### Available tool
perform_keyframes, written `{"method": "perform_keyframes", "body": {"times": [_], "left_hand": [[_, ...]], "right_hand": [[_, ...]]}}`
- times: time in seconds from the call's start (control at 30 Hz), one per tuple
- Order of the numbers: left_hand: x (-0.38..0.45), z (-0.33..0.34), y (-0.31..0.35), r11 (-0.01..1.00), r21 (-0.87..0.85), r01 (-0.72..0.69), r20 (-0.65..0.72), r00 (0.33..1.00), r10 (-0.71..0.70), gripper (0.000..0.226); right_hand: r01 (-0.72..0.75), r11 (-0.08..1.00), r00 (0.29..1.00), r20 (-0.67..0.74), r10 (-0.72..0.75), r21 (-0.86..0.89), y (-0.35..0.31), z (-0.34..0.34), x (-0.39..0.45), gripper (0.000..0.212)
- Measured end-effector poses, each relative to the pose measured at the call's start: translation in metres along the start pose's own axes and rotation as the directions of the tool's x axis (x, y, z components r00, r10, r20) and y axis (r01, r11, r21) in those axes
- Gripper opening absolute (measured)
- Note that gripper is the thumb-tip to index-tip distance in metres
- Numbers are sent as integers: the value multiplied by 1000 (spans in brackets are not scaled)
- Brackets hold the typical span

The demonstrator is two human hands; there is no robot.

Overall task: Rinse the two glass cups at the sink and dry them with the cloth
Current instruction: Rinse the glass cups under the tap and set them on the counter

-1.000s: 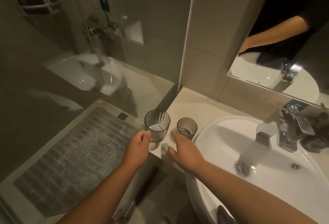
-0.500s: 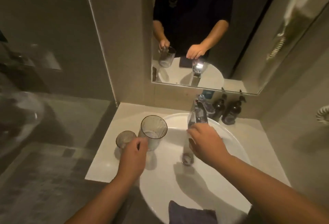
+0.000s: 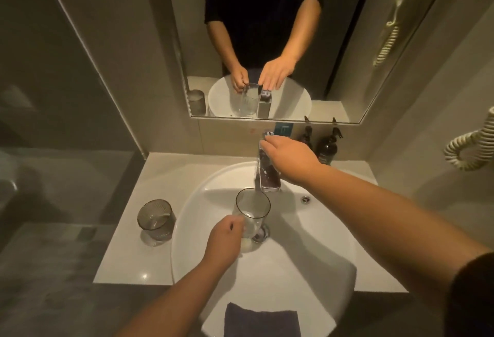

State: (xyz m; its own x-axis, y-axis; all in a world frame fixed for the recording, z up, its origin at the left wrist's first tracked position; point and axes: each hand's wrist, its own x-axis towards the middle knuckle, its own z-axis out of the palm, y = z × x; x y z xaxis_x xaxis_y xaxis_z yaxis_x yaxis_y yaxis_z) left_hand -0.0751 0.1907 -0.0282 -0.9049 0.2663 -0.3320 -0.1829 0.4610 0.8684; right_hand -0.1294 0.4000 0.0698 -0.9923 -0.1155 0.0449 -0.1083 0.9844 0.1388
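Head view: tall glass cup [image 3: 252, 211] gripped by left hand [image 3: 224, 240] over sink [image 3: 307, 261], under faucet [image 3: 267, 176]. Right hand [image 3: 290, 158] laid on faucet lever, grip unclear. Second cup [image 3: 156, 220] on table [image 3: 128, 256]; cloth [image 3: 262, 323] draped on sink's near rim; two bottles [image 3: 327, 146] behind.

No text, brand or number can be read anywhere. At 12 o'clock, the shirt [image 3: 264, 2] reflected in the mirror [image 3: 374, 42] bears a pale print too blurred to make out. The dark bottles [image 3: 326, 146] at 1 o'clock carry labels too small to read.
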Motion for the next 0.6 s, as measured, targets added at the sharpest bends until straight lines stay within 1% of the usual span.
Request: {"method": "perform_keyframes", "body": {"times": [0.07,0.13,0.2,0.4,0.53,0.6], "left_hand": [[5,6,-1,1000,12,-8,5,1000,8,29],[8,11,0,1000,-4,-1,19,1000,1,29],[10,17,1,1000,-19,18,34,999,-17,29],[11,28,2,998,-41,39,49,998,-37,31],[9,30,4,993,-116,37,51,998,-32,26],[10,31,1,989,-145,41,51,998,-34,30]], "right_hand": [[-3,1000,999,-38,3,12,2,3,1,50],[20,1000,998,-57,-20,-12,4,3,2,44],[62,997,997,-44,-64,-52,10,1,6,40],[143,989,987,76,-139,-46,29,-20,37,37],[151,987,986,83,-147,-55,31,-17,42,39],[144,989,987,75,-140,-46,31,-14,42,39]]}}
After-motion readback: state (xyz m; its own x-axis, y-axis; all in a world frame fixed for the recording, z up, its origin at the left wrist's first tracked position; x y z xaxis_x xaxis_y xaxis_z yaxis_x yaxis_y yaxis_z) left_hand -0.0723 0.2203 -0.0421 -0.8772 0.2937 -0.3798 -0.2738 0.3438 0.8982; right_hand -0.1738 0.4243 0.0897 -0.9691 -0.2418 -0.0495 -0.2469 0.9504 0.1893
